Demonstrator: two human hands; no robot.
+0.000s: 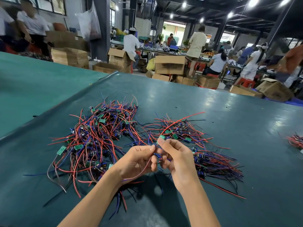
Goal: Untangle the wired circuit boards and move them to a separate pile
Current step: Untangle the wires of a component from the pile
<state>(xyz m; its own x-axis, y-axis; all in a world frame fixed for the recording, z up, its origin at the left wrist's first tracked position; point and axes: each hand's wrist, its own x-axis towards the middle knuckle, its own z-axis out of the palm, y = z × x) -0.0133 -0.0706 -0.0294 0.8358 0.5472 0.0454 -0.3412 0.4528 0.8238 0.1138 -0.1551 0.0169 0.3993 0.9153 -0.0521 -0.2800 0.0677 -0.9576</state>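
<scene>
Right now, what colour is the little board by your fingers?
Green, clearest in the head view: little board.

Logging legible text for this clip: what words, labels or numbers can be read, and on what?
None can be read.
Green boards: any markings too small.
Cardboard boxes: dark print on the side, blurred.
Held board, pinched by right hand: no legible print.

I count two hands (139, 159), three heaps of wired boards (101, 133) on my green table (229, 128), plus a fourth small heap (296, 141) at right
</scene>
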